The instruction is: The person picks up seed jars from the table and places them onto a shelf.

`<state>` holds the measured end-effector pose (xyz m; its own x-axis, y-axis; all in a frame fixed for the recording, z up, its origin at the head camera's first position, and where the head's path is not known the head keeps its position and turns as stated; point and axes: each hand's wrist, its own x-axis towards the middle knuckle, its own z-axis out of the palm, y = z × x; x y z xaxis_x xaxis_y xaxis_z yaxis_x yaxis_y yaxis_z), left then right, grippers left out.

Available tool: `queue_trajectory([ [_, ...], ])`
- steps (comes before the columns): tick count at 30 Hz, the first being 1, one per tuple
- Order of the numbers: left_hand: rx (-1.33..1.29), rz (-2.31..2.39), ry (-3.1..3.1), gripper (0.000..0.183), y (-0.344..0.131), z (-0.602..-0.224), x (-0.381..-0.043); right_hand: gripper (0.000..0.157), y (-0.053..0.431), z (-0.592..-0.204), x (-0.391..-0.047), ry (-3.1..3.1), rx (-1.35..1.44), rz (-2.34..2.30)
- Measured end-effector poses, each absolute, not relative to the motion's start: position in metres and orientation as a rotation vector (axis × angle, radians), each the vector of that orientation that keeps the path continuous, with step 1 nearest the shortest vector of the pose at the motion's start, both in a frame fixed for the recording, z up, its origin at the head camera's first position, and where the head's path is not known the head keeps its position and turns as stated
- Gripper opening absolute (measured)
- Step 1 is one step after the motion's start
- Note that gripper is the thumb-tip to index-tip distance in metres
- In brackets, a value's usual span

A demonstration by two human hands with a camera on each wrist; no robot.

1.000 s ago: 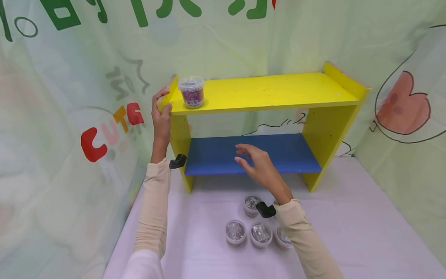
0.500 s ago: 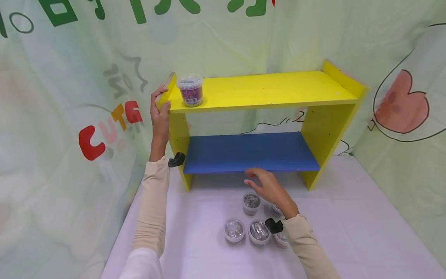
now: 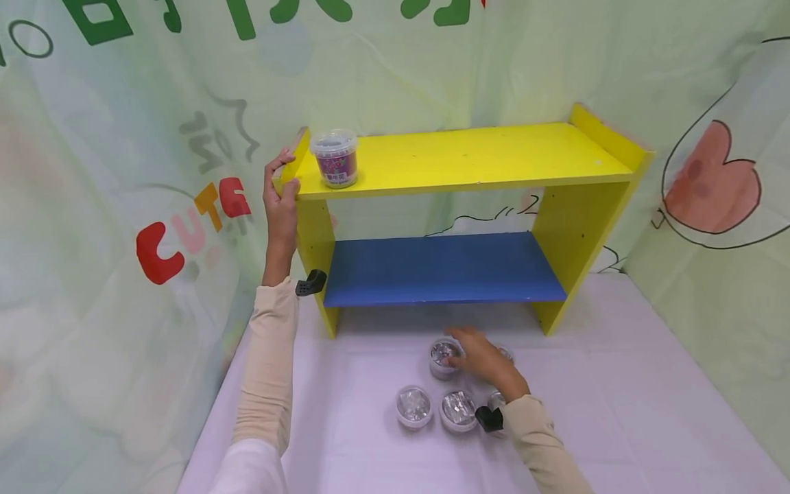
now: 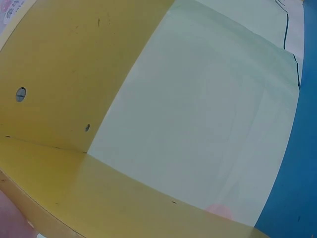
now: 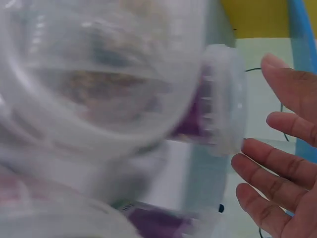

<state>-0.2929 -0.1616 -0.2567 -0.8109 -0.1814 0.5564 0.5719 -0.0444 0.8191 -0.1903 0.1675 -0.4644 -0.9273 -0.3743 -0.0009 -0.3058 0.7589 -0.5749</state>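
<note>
Right hand [image 3: 486, 358] by tub [image 3: 441, 357], purple label [image 5: 197, 115] only from right wrist

Tub [image 3: 335, 165] on top of shelf unit [image 3: 444, 269], left end; other tubs [image 3: 459, 410] (five) on table [image 3: 617, 412] before it.

Back curtain [image 3: 420, 82]: pale green, green characters [image 3: 453, 15]
Left curtain [image 3: 80, 206]: multicoloured letters [image 3: 159, 269]
Right curtain [image 3: 710, 302]: pinkish heart [image 3: 719, 199]
Surface: pale lilac cloth [image 3: 642, 398]

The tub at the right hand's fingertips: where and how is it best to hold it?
Probably grip the tub across its side wall, under the wider rim, coming from above and the right. It is round and upright, the right hand is on that side, and other tubs stand nearer the camera.
</note>
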Motion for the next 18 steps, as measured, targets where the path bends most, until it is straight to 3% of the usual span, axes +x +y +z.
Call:
queue_trajectory([
  [8,-0.447,-1.921,-1.648,0.033,-0.169,-0.269,-0.317,0.068,0.161,-0.473,-0.189,2.801,-0.441,-0.856],
  [13,-0.438,-1.911,-1.648,0.033,-0.169,-0.271,-0.318,0.080,0.157,-0.480,-0.189,2.760,-0.356,-0.848],
  [18,-0.424,-1.886,-1.676,0.033,-0.169,-0.272,-0.317,0.083,0.154,-0.485,-0.188,2.769,-0.329,-0.825],
])
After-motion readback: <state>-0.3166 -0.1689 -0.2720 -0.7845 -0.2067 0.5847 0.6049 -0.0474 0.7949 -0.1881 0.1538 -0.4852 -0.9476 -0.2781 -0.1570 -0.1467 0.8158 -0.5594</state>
